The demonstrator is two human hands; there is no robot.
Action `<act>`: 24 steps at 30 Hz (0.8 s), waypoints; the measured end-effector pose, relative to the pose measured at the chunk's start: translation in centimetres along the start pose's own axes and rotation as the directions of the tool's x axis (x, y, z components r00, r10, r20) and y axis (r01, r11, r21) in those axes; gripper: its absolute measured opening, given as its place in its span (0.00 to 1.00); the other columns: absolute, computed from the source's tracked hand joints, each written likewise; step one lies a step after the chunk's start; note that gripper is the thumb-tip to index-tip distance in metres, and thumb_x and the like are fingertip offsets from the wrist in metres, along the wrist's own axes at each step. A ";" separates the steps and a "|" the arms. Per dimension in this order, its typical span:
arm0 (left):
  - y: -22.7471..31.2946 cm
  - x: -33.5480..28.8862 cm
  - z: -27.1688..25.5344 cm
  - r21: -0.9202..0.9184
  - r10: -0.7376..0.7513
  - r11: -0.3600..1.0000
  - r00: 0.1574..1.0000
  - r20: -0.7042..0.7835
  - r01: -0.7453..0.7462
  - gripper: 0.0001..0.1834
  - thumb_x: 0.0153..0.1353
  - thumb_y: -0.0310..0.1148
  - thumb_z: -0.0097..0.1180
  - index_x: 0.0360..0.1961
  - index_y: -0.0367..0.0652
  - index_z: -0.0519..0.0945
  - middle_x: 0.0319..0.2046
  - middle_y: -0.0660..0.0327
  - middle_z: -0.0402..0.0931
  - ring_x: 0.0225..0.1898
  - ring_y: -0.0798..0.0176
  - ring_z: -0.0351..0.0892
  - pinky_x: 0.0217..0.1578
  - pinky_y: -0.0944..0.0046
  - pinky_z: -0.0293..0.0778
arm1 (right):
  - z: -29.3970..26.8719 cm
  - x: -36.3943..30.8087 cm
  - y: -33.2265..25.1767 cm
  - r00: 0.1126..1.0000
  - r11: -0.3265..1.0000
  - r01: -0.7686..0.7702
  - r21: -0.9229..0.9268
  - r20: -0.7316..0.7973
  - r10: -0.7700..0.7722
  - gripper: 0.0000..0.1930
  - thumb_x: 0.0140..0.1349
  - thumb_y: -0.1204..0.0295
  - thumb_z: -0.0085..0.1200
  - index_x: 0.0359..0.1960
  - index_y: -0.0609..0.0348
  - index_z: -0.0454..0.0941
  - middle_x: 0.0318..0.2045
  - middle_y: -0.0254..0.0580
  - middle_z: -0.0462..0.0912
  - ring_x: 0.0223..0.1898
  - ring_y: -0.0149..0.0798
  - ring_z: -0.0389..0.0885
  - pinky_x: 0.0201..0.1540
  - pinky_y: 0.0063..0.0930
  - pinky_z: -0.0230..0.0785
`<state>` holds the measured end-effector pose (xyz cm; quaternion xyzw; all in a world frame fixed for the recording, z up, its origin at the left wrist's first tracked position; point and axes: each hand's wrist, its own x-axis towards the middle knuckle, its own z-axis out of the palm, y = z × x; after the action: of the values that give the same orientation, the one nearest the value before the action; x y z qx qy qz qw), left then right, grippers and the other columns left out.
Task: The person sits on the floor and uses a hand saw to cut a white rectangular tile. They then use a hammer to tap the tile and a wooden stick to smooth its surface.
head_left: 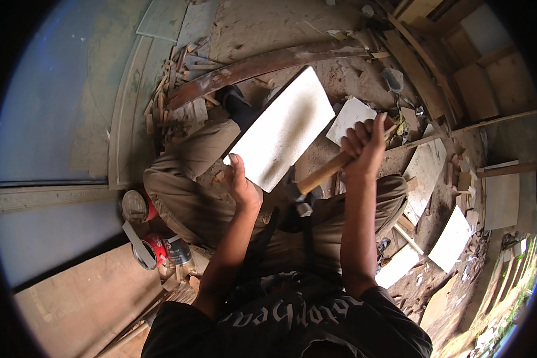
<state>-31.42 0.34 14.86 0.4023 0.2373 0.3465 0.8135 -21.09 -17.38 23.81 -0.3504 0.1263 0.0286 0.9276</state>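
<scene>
My left hand (pixel 243 186) grips the lower left corner of a white rectangular board (pixel 289 128), thumb on its bright face and the other fingers hidden behind. The board stands tilted over my crossed legs, with a dark smudge or shadow down its face. In my right hand (pixel 366 146) is a hammer (pixel 328 171), held by its wooden handle to the right of the board. Its metal head hangs low near my lap, apart from the board.
Red and dark cans (pixel 155 250) stand by my left knee, beside a large plywood sheet (pixel 89 292). A long reddish-brown plank (pixel 262 68) lies across the floor ahead. White board pieces (pixel 450 238) and wood scraps litter the right side. Wooden framing (pixel 423 77) rises at the far right.
</scene>
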 end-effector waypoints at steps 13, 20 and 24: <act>0.3 -0.6 -0.8 -0.135 0.093 0.987 0.996 0.011 -0.091 0.22 0.68 0.43 0.50 0.43 0.29 0.75 0.38 0.54 0.76 0.40 0.62 0.75 0.44 0.62 0.71 | -4.7 4.6 2.7 0.910 0.960 0.272 -0.063 -0.308 -0.278 0.22 0.67 0.47 0.47 0.28 0.51 0.61 0.19 0.28 0.56 0.17 0.28 0.54 0.18 0.23 0.50; 2.8 1.5 -1.2 0.026 -0.150 0.989 0.984 0.099 0.148 0.34 0.66 0.51 0.51 0.59 0.31 0.65 0.57 0.53 0.67 0.57 0.58 0.68 0.58 0.58 0.62 | -7.8 5.3 -0.1 0.924 0.941 0.331 -0.067 -0.181 -0.337 0.26 0.66 0.42 0.43 0.22 0.50 0.58 0.17 0.28 0.57 0.18 0.27 0.54 0.21 0.24 0.51; -0.2 3.4 -0.8 0.338 -0.099 0.935 0.995 -0.034 0.105 0.29 0.64 0.53 0.54 0.47 0.32 0.74 0.42 0.56 0.75 0.43 0.61 0.74 0.46 0.61 0.69 | -7.9 4.8 1.6 0.918 0.797 0.318 -0.513 -0.044 -0.395 0.29 0.69 0.43 0.38 0.29 0.60 0.72 0.23 0.39 0.73 0.25 0.35 0.67 0.35 0.33 0.67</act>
<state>-29.65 3.14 13.88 0.5206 0.3203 0.2611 0.7471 -18.34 -21.48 15.84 -0.5952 0.1149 -0.1416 0.7826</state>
